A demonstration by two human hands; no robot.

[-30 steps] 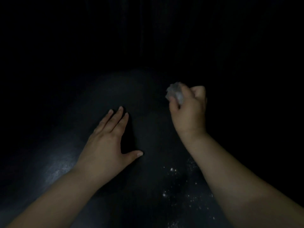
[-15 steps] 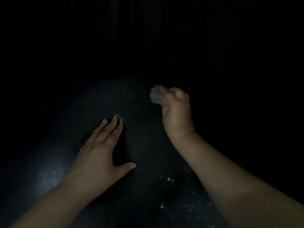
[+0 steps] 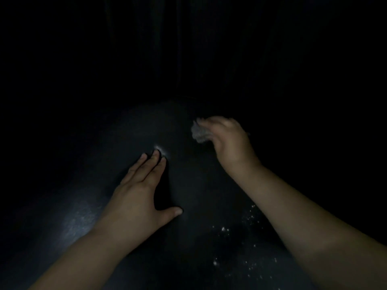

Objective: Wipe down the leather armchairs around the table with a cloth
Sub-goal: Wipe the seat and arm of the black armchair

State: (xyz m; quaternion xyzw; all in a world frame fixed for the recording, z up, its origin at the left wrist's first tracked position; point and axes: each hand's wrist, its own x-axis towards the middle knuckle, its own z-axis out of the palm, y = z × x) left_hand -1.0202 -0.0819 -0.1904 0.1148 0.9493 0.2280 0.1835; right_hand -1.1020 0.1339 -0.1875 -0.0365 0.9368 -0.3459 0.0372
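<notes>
The right hand (image 3: 228, 141) is gripping a bunched pale cloth (image 3: 200, 132), blurred, at the far right. The left hand (image 3: 136, 197) is lying flat, fingers straight, on the dark leather seat (image 3: 69, 225). White specks (image 3: 224, 229) are dotting the near right. Everything beyond is lost in darkness.

no text, label, brand, number or sign can be read.

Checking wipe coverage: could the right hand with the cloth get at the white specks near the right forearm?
Probably yes. The right hand grips the cloth beyond the specks, which lie uncovered on the dark leather; the left hand rests flat off to the side.
</notes>
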